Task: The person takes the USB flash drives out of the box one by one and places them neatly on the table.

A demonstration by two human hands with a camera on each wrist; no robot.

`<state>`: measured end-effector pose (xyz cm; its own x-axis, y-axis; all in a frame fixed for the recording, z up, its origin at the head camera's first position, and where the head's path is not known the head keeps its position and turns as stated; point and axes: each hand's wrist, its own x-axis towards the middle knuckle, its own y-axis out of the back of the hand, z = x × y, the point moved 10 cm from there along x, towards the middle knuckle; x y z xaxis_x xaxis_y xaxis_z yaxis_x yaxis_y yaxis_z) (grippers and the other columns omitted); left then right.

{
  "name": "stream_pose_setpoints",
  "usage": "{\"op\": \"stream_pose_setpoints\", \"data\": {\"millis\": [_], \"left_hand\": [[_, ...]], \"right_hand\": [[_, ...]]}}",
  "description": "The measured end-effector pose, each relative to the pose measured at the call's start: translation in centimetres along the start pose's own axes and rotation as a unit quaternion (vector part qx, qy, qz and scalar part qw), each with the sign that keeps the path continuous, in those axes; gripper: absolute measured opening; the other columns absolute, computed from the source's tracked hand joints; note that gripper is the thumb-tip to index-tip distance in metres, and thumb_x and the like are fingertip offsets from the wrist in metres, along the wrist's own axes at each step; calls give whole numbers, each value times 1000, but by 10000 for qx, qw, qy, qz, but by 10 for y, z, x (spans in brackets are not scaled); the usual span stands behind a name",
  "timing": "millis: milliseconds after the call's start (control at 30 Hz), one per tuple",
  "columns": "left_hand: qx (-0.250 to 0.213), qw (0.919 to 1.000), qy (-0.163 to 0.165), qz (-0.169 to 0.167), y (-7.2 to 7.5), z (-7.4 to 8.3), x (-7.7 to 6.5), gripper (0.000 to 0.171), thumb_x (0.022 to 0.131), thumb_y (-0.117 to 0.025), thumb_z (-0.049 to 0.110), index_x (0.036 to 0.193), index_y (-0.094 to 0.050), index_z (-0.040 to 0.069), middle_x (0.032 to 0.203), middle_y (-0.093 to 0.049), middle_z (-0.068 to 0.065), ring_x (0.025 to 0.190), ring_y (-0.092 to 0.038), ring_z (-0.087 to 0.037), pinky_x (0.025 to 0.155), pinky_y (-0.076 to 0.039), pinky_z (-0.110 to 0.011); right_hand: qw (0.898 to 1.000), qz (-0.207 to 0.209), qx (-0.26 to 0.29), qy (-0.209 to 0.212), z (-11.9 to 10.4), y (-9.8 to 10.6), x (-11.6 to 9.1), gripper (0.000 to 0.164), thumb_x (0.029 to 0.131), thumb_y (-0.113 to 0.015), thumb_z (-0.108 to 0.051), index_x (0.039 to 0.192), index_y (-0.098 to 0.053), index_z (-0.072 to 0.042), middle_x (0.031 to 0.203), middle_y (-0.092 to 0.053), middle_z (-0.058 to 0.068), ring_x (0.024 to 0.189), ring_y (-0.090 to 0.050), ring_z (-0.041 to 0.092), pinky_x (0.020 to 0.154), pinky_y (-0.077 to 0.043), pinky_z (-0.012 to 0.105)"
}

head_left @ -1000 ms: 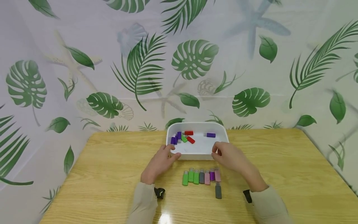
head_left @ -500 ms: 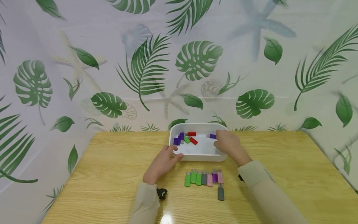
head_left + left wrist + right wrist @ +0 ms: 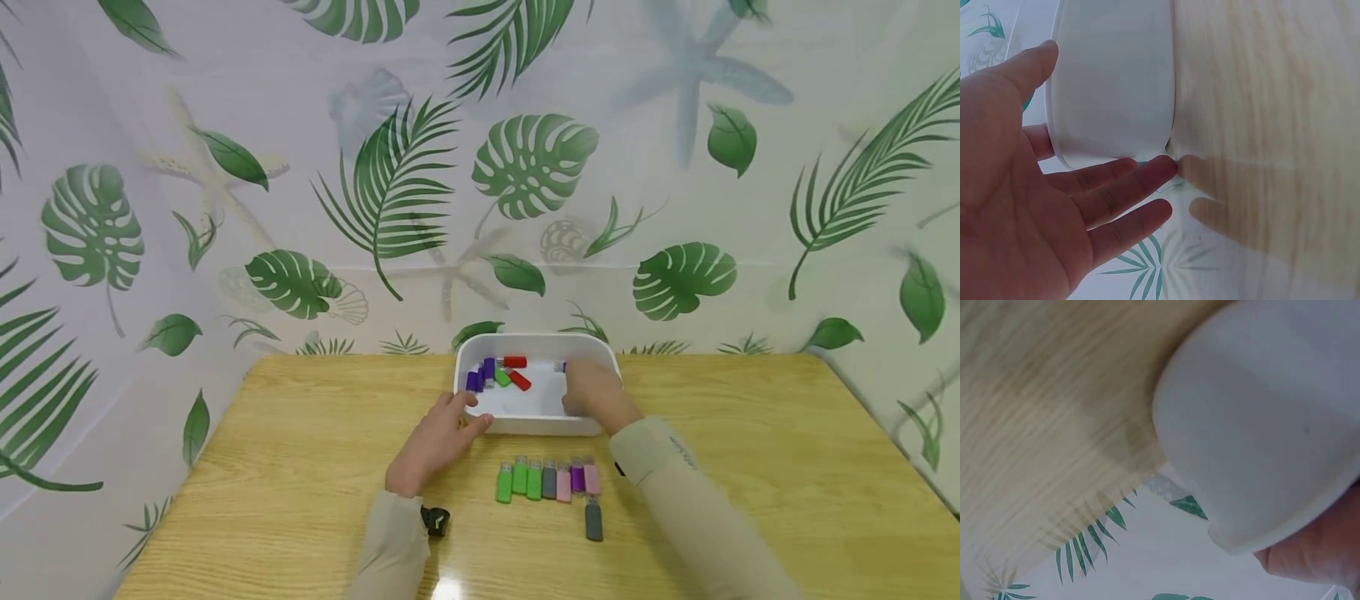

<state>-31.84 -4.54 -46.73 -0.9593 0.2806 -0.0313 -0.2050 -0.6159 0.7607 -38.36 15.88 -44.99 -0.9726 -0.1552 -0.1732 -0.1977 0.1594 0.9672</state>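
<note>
A white tray point(image 3: 540, 426) stands at the back of the table, with several USB flash drives inside. My left hand point(image 3: 435, 437) rests at its front left corner; in the left wrist view the thumb touches the rim of the tray point(image 3: 1113, 81) and the fingers extend loosely past its end. My right hand point(image 3: 594, 393) reaches down inside the right half, over a purple flash drive point(image 3: 560, 367) whose metal plug end shows. Its fingertips are hidden; the right wrist view shows only part of the hand point(image 3: 1313, 553) behind the tray wall point(image 3: 1254, 425).
On the tray's left side lie purple flash drives point(image 3: 489, 372), a green flash drive point(image 3: 502, 377) and two red flash drives point(image 3: 515, 362). In front, a row of green, grey, pink and purple flash drives point(image 3: 534, 482) lies on the table point(image 3: 300, 500), with a grey one point(image 3: 593, 521) below.
My right hand has moved from the tray's front right rim into the tray, over the purple flash drive, then slightly left and down. My left hand stays at the corner.
</note>
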Motion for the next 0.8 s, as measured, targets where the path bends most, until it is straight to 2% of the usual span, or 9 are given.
{"op": "stream_pose_setpoints", "data": {"millis": [100, 333, 467, 633, 800], "left_hand": [[3, 10000, -12, -26, -2, -1, -1, 57, 93, -47, 55, 130, -49, 12, 127, -48, -9, 99, -50, -20, 90, -45, -42], [4, 9999, -88, 69, 1, 0, 0, 57, 94, -47, 55, 130, -49, 11, 127, -49, -10, 100, -51, -20, 90, -45, -42], [29, 9999, -89, 61, 2, 0, 0, 57, 94, -46, 55, 130, -49, 11, 128, -48, -10, 102, -51, -21, 91, -45, -43], [21, 10000, 13, 8, 1, -2, 0, 58, 93, -47, 57, 131, -49, 13, 127, -48, -11, 102, -51, -22, 91, -45, -44], [14, 10000, -6, 26, 0, -2, 1, 59, 92, -47, 57, 131, -49, 13, 124, -50, -10, 98, -52, -21, 89, -45, -43]], "right_hand": [[10000, 17, -29, 14, 0, -7, 0, 18, 78, -65, -8, 90, -55, 0, 84, -56, 11, 77, -54, 25, 70, -50, 41], [9997, 211, -79, 93, -2, -8, 5, 23, 79, -62, -6, 98, -56, 5, 87, -60, 16, 80, -58, 28, 74, -50, 44], [9989, 421, -163, 115, -3, -6, 7, 29, 82, -61, -5, 106, -53, 7, 96, -57, 22, 88, -57, 32, 80, -49, 46], [9951, 814, -545, 100, -3, -2, 6, 31, 88, -56, -6, 113, -46, 7, 105, -47, 29, 85, -54, 31, 73, -51, 41], [9944, 670, -812, -37, -2, -7, 9, 39, 91, -56, -11, 123, -44, 7, 116, -45, 33, 86, -56, 32, 71, -53, 42]]}}
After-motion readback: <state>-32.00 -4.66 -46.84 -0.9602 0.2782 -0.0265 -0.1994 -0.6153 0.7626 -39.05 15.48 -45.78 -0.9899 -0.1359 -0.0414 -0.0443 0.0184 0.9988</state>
